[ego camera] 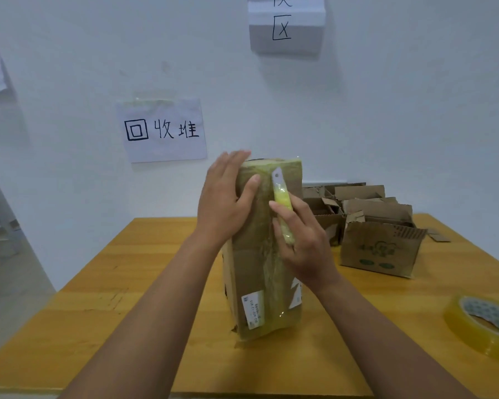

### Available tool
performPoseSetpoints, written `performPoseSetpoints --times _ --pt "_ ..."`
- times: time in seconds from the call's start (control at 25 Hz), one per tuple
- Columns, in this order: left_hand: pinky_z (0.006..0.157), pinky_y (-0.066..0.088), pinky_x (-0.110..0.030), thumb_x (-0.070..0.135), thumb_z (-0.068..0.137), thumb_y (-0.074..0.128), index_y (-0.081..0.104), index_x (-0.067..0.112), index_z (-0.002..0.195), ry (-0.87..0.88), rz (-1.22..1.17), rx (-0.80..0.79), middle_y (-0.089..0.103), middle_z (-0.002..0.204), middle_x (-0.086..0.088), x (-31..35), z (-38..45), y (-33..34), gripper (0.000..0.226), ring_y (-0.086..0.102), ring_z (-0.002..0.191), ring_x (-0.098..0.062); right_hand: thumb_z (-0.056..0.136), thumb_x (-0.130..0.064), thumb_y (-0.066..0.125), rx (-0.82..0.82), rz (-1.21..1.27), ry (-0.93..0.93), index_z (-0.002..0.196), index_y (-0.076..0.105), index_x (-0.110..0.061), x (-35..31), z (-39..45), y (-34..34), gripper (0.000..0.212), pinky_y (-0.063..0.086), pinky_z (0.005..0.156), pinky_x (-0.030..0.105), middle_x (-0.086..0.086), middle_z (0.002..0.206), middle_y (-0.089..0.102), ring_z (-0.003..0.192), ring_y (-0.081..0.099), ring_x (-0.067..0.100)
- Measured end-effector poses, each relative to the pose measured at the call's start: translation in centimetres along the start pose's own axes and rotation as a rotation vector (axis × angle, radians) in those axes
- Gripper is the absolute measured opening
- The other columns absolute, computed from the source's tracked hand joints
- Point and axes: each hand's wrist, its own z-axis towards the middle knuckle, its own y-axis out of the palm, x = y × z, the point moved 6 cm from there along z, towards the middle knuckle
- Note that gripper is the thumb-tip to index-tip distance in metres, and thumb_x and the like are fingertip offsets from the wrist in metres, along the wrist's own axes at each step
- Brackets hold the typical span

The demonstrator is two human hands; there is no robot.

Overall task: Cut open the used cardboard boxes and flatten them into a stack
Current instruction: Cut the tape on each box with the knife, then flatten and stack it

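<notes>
We had the taped cardboard box [260, 254] standing on end at the middle of the bench [104, 298], our left hand [225, 200] laid flat against its upper left edge, fingers straight. Our right hand [303, 240] gripped the yellow box cutter [283, 203], blade up against the taped seam. More opened boxes [378, 226] sat behind to the right, a tape roll [481, 326] nearer us.
</notes>
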Motion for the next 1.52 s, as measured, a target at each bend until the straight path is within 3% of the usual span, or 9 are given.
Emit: performPoseSetpoints --times 0.08,0.2,0.36,0.56,0.68,1.04,1.24,1.4,1.52 --pt "0.093 0.047 -0.042 0.037 0.097 0.053 0.054 0.027 0.130 -0.007 0.034 -0.011 0.052 0.124 0.005 -1.0 0.8 0.3 0.034 0.048 0.118 -0.016 0.092 -0.018 0.059 0.047 0.065 0.053 0.116 0.063 0.001 0.7 1.3 -0.3 0.031 0.049 0.089 0.015 0.017 0.115 0.057 0.106 0.055 0.015" --pt "0.081 0.050 -0.038 0.040 0.096 0.052 0.056 0.036 0.126 -0.037 0.017 0.018 0.051 0.117 0.007 -2.2 0.9 0.3 0.030 0.052 0.108 -0.016 0.093 -0.010 0.057 0.140 0.107 0.118 0.118 0.062 0.001 1.4 2.5 -0.6 0.028 0.048 0.085 0.014 0.010 0.107 0.063 0.099 0.052 0.003" --pt "0.083 0.051 -0.040 0.043 0.095 0.051 0.060 0.036 0.122 -0.073 -0.001 0.042 0.051 0.119 0.005 -3.4 1.3 0.4 0.029 0.051 0.113 -0.014 0.089 -0.006 0.060 0.185 0.130 0.197 0.127 0.057 0.001 1.5 3.5 0.2 0.039 0.042 0.087 0.005 0.004 0.111 0.065 0.099 0.053 -0.001" --pt "0.080 0.051 -0.037 0.043 0.094 0.054 0.059 0.039 0.120 -0.104 -0.033 0.067 0.052 0.118 0.012 -3.6 1.5 0.6 0.027 0.052 0.110 -0.009 0.080 0.003 0.067 0.219 0.046 0.022 0.114 0.064 0.007 0.2 4.5 1.2 0.034 0.054 0.078 0.023 0.014 0.094 0.070 0.082 0.066 0.019" --pt "0.080 0.051 -0.038 0.046 0.092 0.054 0.058 0.040 0.118 -0.140 -0.039 0.081 0.053 0.117 0.016 -4.0 1.8 0.5 0.027 0.053 0.108 -0.008 0.082 0.002 0.066 0.179 0.093 0.011 0.114 0.063 0.008 0.4 5.0 1.8 0.032 0.056 0.073 0.032 0.015 0.091 0.068 0.077 0.065 0.024" --pt "0.084 0.050 -0.041 0.041 0.093 0.057 0.061 0.033 0.117 -0.172 -0.082 0.105 0.054 0.117 0.012 -4.9 2.1 0.9 0.025 0.053 0.107 -0.009 0.090 -0.011 0.062 0.208 0.267 0.107 0.109 0.066 0.002 1.2 7.1 2.6 0.024 0.048 0.072 0.016 0.005 0.092 0.067 0.078 0.057 0.005" --pt "0.083 0.050 -0.037 0.039 0.095 0.057 0.060 0.031 0.119 -0.158 -0.078 0.105 0.054 0.119 0.010 -5.1 2.1 1.0 0.025 0.053 0.106 -0.008 0.092 -0.010 0.056 0.196 0.156 0.078 0.118 0.064 0.004 1.3 6.7 3.3 0.030 0.052 0.078 0.017 0.013 0.103 0.072 0.087 0.068 0.017" --pt "0.083 0.048 -0.034 0.037 0.095 0.056 0.059 0.031 0.120 -0.158 -0.082 0.092 0.052 0.119 0.010 -5.3 2.3 1.2 0.025 0.052 0.105 -0.006 0.093 -0.012 0.055 0.191 0.057 0.006 0.118 0.063 0.005 1.0 6.3 3.7 0.031 0.047 0.075 0.012 0.012 0.099 0.073 0.081 0.068 0.016" --pt "0.082 0.046 -0.031 0.035 0.096 0.057 0.059 0.029 0.121 -0.146 -0.081 0.085 0.052 0.120 0.008 -5.3 2.4 1.3 0.026 0.051 0.105 -0.006 0.092 -0.009 0.056 0.189 -0.008 -0.044 0.117 0.064 0.004 1.0 6.4 3.8 0.029 0.053 0.071 0.021 0.013 0.097 0.073 0.079 0.070 0.020"
